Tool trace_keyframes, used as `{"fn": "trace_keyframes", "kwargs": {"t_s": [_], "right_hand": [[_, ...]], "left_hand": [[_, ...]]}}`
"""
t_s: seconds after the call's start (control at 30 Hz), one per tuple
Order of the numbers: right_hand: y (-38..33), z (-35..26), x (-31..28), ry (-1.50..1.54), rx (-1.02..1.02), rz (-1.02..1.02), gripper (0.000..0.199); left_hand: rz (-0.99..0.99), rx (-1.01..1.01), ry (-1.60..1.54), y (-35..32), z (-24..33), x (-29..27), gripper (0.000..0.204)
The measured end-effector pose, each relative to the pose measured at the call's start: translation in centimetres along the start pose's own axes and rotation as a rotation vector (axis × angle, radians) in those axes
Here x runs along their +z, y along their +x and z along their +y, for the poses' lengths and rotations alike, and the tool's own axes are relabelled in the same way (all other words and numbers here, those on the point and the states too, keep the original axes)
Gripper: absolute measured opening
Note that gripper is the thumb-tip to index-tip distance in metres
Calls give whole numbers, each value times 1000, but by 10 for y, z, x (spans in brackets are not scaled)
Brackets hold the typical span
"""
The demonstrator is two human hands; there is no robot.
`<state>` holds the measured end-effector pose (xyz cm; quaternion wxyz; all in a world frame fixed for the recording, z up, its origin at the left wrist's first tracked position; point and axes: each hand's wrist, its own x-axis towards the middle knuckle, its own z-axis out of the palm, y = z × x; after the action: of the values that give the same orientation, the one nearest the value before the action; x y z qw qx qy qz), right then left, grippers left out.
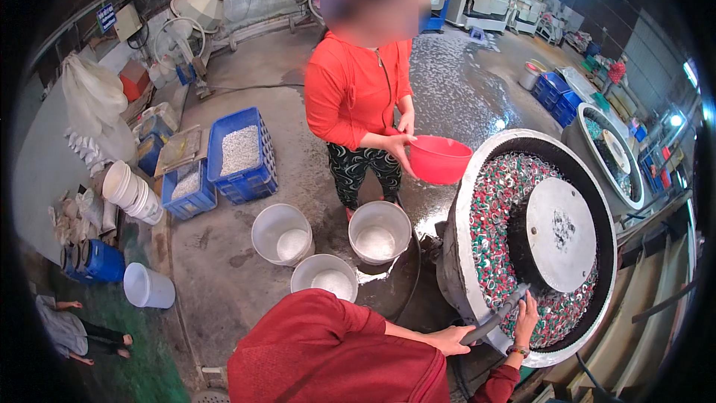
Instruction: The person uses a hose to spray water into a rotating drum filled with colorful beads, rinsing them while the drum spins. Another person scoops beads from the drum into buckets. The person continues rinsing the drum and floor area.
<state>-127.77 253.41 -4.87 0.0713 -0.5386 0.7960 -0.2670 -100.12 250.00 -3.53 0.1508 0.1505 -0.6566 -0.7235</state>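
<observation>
At the near side of a large round tumbling bowl [477,283], my two hands hold a grey hose [488,326]. My left hand [450,339] is closed round the hose just outside the bowl's rim. Farther along, my right hand [526,317], with a bracelet at the wrist, grips it near its end over the bowl. Many small red, green and white pieces [496,216] fill the ring-shaped trough around a grey centre disc [563,227]. The hose's mouth points in among these pieces. Dark red sleeves cover my arms.
Across from me a co-worker in a red top [350,89] holds a red basin [440,159] beside the bowl. Three pale buckets [282,227] with white contents stand left of it. Blue crates [242,153] of white pieces lie farther left. A second bowl [634,186] stands right. The floor [447,67] is wet.
</observation>
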Motion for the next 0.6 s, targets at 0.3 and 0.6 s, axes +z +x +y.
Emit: {"fn": "trace_keyframes", "kwargs": {"t_s": [0.3,0.6], "right_hand": [[-1,32,23,69,82,230,23],[26,31,36,-115,371,554,33]], "left_hand": [[-70,-51,-41,4,10,-2,29],[-188,-173,-117,16,19,1,25]]}}
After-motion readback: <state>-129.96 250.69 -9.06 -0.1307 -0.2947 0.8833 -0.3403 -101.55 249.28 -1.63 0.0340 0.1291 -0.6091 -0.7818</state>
